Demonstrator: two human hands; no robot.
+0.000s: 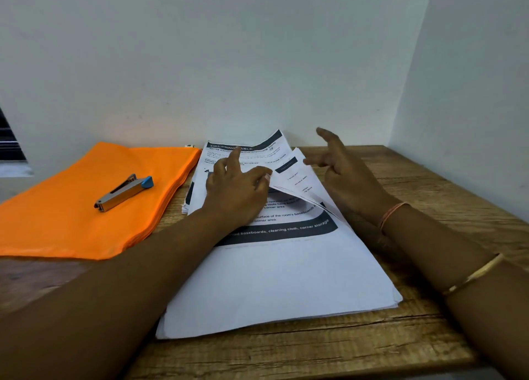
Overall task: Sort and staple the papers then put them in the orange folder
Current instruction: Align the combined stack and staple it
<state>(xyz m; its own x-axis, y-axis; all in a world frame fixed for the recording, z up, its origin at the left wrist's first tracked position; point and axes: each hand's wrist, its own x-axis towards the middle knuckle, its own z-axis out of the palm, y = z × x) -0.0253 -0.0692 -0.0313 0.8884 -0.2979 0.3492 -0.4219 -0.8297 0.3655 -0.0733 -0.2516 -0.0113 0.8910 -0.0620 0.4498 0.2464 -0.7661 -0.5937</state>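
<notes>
printed paper stack [274, 288] lies mid tabletop [435, 207], near corner close to the front rim. left hand [234, 190] rests on it, grip pinching the edge of a few lifted sheets [294, 179], index finger straight. right hand [346, 179] raised just behind those sheets, fingers spread, holding nothing. orange folder [71, 216] flat just left of the stack, contents unseen; stapler [124, 193] lies on top. bare wood right of stack; walls behind and right.

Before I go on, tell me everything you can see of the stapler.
The stapler is slim, with a silver body that looks like metal and a blue plastic-looking tip at its far end. It lies diagonally on the orange folder, left of the papers. Nothing else touches it.
</notes>
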